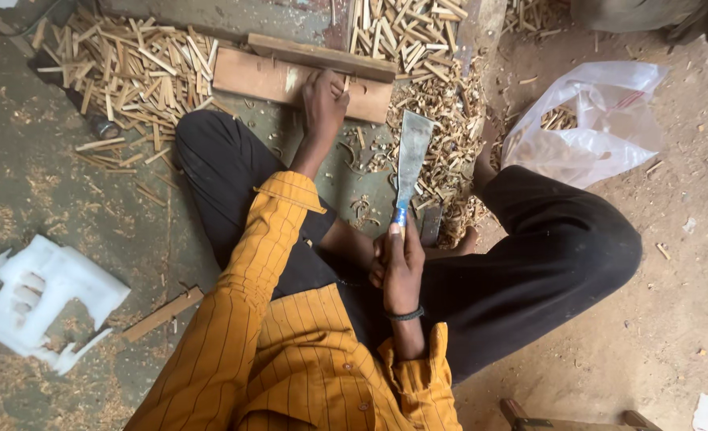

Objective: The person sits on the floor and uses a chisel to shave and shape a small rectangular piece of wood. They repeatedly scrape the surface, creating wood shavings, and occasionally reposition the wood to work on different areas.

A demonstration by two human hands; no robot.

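Wood lies all round us on the floor (66,199): split sticks (130,68) heaped ahead to the left, shavings and more sticks (442,128) piled ahead to the right. Our left hand (324,100) reaches forward with the arm nearly straight and closes its fingers on a small upright piece of wood, pressing it onto the flat wooden block (266,80) that lies crosswise before our knees. Our right hand (402,263) stays close to the body, wrapped tight round the handle of a broad-bladed knife (412,156). The blade's long axis runs forward from that hand, tip tilted slightly right, its flat face turned up to us. So the block and the held piece lie ahead and to the left of the blade tip, apart from it, and the left hand is the nearer one, already touching. A white plastic bag (593,128) sits beyond our right knee, and a white moulded piece (42,295) rests at our left.
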